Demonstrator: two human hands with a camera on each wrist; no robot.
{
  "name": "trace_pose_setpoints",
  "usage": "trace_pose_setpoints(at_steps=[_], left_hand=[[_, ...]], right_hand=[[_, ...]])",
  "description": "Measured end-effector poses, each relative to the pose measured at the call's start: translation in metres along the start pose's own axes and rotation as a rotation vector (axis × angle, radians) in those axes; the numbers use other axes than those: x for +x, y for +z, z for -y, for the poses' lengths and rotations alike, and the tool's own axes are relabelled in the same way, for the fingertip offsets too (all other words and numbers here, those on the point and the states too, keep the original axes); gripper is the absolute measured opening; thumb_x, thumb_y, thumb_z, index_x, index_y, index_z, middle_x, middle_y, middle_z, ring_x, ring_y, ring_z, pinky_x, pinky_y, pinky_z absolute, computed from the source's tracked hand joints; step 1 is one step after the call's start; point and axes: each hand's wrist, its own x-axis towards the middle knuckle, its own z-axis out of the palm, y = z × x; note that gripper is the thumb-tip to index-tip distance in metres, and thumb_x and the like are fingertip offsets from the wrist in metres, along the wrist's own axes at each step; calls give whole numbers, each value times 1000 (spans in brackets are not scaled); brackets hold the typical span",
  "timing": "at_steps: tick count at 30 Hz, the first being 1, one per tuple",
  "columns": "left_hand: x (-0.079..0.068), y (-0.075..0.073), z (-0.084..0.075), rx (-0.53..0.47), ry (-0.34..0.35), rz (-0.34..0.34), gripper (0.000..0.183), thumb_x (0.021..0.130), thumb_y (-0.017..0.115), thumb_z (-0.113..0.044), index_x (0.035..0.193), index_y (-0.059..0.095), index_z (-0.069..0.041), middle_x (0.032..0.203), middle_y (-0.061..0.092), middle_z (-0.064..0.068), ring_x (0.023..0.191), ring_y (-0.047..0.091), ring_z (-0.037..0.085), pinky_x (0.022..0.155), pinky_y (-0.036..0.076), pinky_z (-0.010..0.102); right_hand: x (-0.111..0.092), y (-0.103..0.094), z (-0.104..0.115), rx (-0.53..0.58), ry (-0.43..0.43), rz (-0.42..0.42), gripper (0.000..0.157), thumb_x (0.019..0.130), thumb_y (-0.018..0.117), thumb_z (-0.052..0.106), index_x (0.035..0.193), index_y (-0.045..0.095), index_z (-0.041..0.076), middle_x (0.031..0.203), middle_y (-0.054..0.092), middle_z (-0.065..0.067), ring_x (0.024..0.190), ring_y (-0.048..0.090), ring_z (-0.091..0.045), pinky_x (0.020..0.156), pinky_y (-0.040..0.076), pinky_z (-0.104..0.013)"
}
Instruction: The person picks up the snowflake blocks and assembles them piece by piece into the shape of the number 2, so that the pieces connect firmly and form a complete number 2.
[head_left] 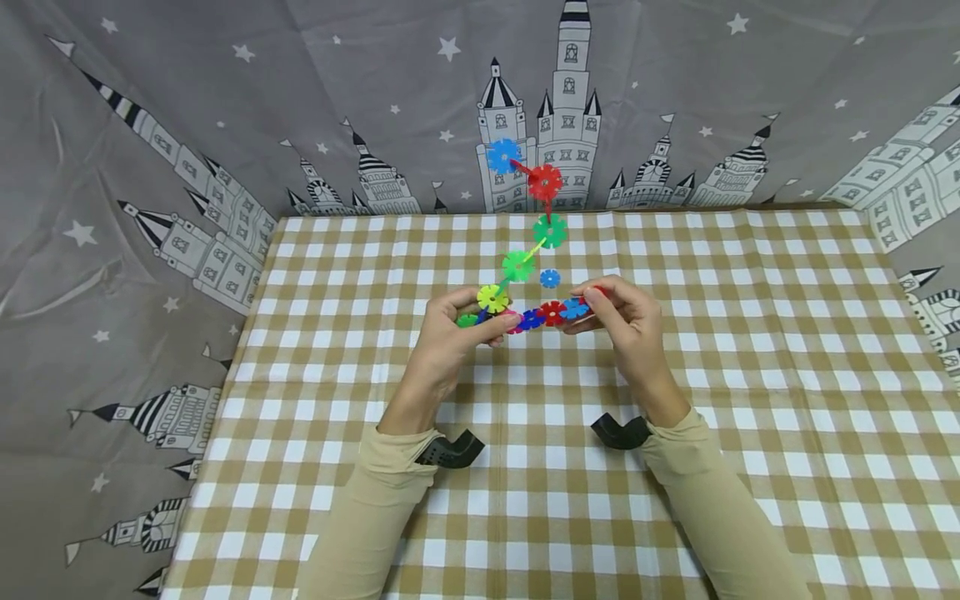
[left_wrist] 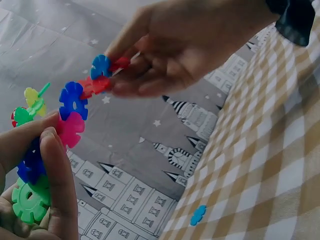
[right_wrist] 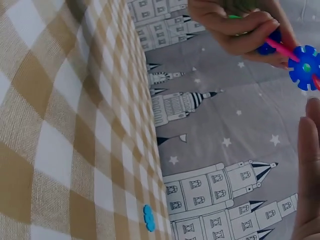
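A chain of notched, interlocking plastic snowflake discs is held up between both hands. My left hand pinches it near a pink disc, with a green disc and a dark blue one close to the palm. From there one branch rises through a yellow disc, green discs and a red disc to a blue disc at its tip. The other branch runs right through dark blue, red and light blue discs. At that end my right hand pinches a red disc, partly covered by its fingers.
One loose blue disc lies on the table beyond the chain. A brown-and-white checked cloth covers the table. Behind it hangs a grey curtain printed with castles and stars. Black straps sit at both wrists.
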Motion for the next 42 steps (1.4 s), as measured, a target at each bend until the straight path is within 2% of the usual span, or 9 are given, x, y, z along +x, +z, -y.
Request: trace_pose_setpoints(at_steps=[7,10,14,16,18,23,30,35,42], left_hand=[[2,1,2,39,22,45,26,98,68,-6,119,64,10,92,73,0,71,71,12,75,65,35],[4,-1,5,61,3,38,27,105,60,-16,119,67,6,95,71,-2,83,69,10,83,62,29],[8,-3,11,55,-43,23,28,108,55,-27,103,74,-7,94,71,-5,90,65,10,83,55,24],[9,-4,13,25,-69,32,23,107,57,-26,100,71,-9,92,75,-6,88,68,10,78,54,21],[10,-6,13,0,-90,49,18,105,59,-22,111,68,-7,91,79,-6,83,73,10,73,58,20],[12,-11,13,3,-105,111,40,104,61,-14,142,56,-4,92,81,-3,87,79,12,76,62,21],[13,-14,16,136,-74,130,30,102,65,-10,130,65,1,106,78,2,98,74,9,93,58,22],[13,-13,16,81,-98,137,30,96,70,-2,125,64,3,109,76,14,97,77,18,93,61,30],[15,-12,18,51,-68,118,31,95,69,4,125,63,9,103,77,9,91,78,15,89,63,31]], right_hand=[[4,-13,-2,-14,196,86,23,100,60,-1,121,63,-10,108,76,3,86,76,-13,65,65,-36],[6,-20,-7,19,307,145,19,98,62,-2,116,64,-7,102,76,2,85,75,-13,67,66,-39],[9,-28,-13,-5,384,257,18,96,63,-4,113,64,-10,98,75,2,82,75,-13,69,66,-39],[9,-30,-15,-25,397,308,20,95,63,-5,113,63,-13,100,74,3,82,75,-14,70,66,-38],[10,-32,-16,-42,399,352,22,96,64,-4,115,62,-14,104,73,2,82,75,-18,73,66,-38],[11,-38,-19,-105,389,405,27,95,66,-2,121,62,-10,116,70,-7,79,75,-35,73,66,-39],[11,-42,-22,-153,401,484,37,93,69,-3,129,62,-7,126,67,-21,83,73,-42,75,66,-45],[11,-39,-23,-191,453,511,37,94,72,4,130,64,-4,118,72,-16,87,74,-45,77,66,-43],[11,-40,-24,-238,509,518,40,98,70,13,135,63,-2,120,73,-24,87,75,-44,77,66,-44]])
